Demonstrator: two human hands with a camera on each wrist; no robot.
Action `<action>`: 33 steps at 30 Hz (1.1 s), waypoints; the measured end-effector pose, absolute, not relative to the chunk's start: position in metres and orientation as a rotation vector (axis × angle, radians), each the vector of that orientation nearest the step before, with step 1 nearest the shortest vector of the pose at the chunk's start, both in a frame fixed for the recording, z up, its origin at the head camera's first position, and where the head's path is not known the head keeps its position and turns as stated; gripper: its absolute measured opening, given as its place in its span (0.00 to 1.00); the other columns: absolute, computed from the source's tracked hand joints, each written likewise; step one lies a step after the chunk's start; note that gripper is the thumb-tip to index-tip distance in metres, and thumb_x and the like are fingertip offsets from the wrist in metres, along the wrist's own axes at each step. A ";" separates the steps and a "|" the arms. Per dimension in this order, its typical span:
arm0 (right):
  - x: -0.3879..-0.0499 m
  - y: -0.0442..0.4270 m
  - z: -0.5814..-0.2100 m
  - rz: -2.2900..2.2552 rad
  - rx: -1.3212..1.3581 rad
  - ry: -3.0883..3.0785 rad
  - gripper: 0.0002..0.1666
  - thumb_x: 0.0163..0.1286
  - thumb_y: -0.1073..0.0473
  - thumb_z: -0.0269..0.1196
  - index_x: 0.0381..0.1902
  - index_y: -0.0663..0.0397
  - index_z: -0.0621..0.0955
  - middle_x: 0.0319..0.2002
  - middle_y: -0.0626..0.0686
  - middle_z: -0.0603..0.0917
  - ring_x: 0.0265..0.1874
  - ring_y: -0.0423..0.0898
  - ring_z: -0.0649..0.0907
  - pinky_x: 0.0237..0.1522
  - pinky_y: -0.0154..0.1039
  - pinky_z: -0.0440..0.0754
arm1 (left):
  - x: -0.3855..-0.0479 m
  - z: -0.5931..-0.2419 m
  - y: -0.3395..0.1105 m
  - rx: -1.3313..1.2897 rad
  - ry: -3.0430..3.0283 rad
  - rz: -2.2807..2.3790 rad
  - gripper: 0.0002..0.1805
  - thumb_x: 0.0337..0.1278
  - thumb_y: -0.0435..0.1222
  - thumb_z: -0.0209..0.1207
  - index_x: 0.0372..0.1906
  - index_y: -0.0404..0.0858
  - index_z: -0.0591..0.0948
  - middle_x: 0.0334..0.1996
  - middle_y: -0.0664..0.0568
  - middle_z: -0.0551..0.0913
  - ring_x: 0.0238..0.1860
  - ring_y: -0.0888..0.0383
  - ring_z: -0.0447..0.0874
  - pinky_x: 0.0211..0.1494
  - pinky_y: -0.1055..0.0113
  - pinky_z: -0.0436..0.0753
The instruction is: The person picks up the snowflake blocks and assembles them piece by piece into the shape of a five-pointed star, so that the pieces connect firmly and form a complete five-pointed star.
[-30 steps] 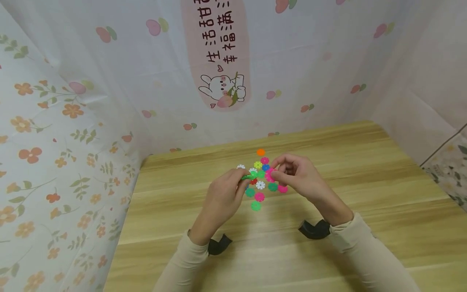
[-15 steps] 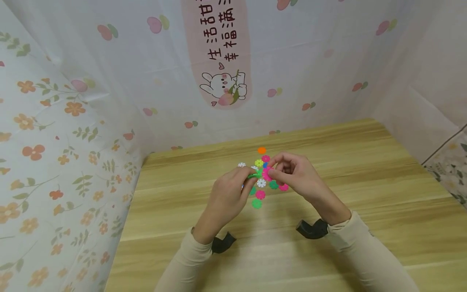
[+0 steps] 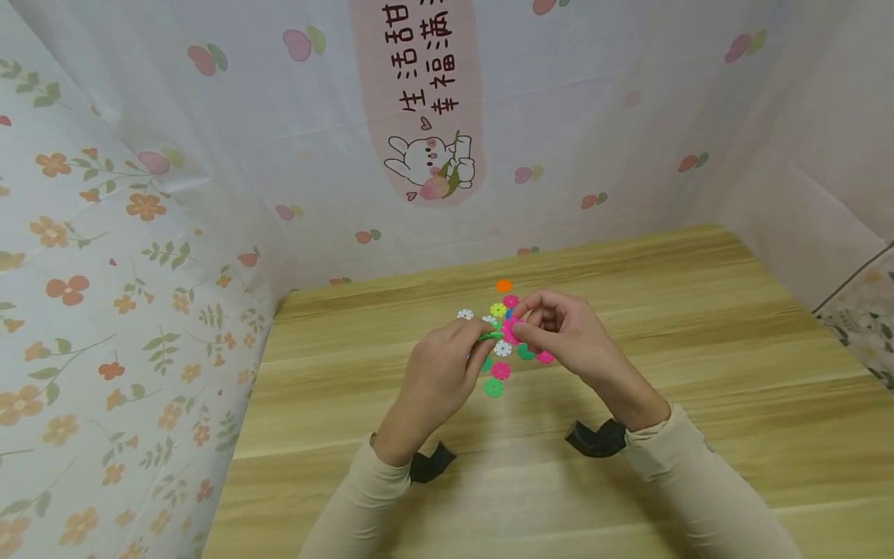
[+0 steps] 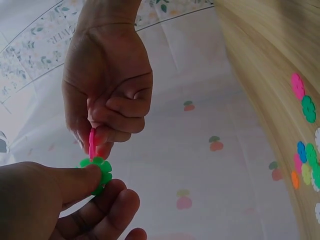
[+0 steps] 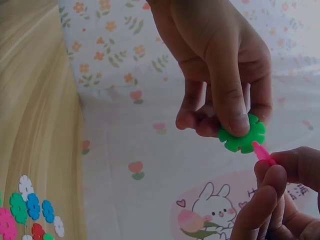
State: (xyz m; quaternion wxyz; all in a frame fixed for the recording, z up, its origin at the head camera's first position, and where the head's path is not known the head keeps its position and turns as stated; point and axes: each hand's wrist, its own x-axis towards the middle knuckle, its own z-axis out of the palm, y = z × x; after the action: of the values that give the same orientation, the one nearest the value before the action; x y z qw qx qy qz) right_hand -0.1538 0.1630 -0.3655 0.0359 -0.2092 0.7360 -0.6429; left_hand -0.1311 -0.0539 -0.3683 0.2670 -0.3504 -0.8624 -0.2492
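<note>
Between thumb and fingers my left hand (image 3: 441, 365) pinches a green notched plastic disc (image 5: 241, 135) by its face. My right hand (image 3: 576, 334) pinches a pink notched disc (image 4: 92, 143), turned edge-on to the green one. Both wrist views show the pink disc's edge meeting the green disc's rim; how deeply a slot takes it I cannot tell. Both discs are held above the table. Beneath the hands lie several loose flower-shaped discs, among them a white disc (image 3: 503, 348), a yellow disc (image 3: 498, 310) and an orange disc (image 3: 504, 286).
The wood-grain table (image 3: 335, 388) reaches back to a printed curtain (image 3: 594, 116). Nearer the sleeves, a dark curved piece sits by each wrist, one at the left wrist (image 3: 431, 463) and one at the right wrist (image 3: 595, 439).
My left hand has moved right, bringing the green disc up to the pink one. The right hand has barely shifted and keeps its pinch.
</note>
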 end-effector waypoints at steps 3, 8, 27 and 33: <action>-0.153 0.163 -0.366 -1.985 -0.633 2.253 0.07 0.70 0.65 0.65 0.43 0.62 0.80 0.24 0.58 0.80 0.18 0.46 0.75 0.18 0.34 0.72 | -0.131 -0.368 -0.053 -0.948 -2.308 -0.631 0.05 0.64 0.34 0.65 0.40 0.38 0.82 0.26 0.56 0.79 0.21 0.64 0.69 0.26 0.72 0.71; -0.153 0.162 -0.367 -2.008 -0.604 2.228 0.07 0.70 0.64 0.65 0.43 0.62 0.80 0.25 0.56 0.81 0.20 0.47 0.77 0.22 0.35 0.76 | -0.131 -0.367 -0.052 -0.953 -2.277 -0.593 0.06 0.60 0.32 0.68 0.38 0.37 0.81 0.24 0.56 0.78 0.20 0.63 0.70 0.27 0.70 0.72; -0.154 0.158 -0.381 -2.033 -0.537 2.248 0.13 0.67 0.61 0.70 0.38 0.68 0.81 0.25 0.56 0.82 0.18 0.45 0.76 0.21 0.33 0.76 | -0.134 -0.381 -0.043 -0.944 -2.196 -0.480 0.08 0.51 0.29 0.72 0.28 0.35 0.81 0.20 0.53 0.78 0.20 0.61 0.69 0.35 0.68 0.78; -0.153 0.153 -0.386 -2.100 -0.543 2.218 0.07 0.68 0.66 0.67 0.36 0.67 0.80 0.26 0.60 0.82 0.18 0.44 0.76 0.22 0.33 0.78 | -0.133 -0.384 -0.041 -0.923 -2.172 -0.486 0.09 0.52 0.28 0.71 0.27 0.34 0.80 0.19 0.52 0.77 0.20 0.60 0.71 0.29 0.70 0.75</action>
State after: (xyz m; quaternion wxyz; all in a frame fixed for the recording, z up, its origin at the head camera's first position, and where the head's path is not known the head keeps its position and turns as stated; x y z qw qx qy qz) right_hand -0.1530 0.1530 -0.3858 0.0195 -0.1751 0.7147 -0.6769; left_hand -0.1333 -0.0408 -0.3840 0.3581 -0.3576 -0.8416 -0.1885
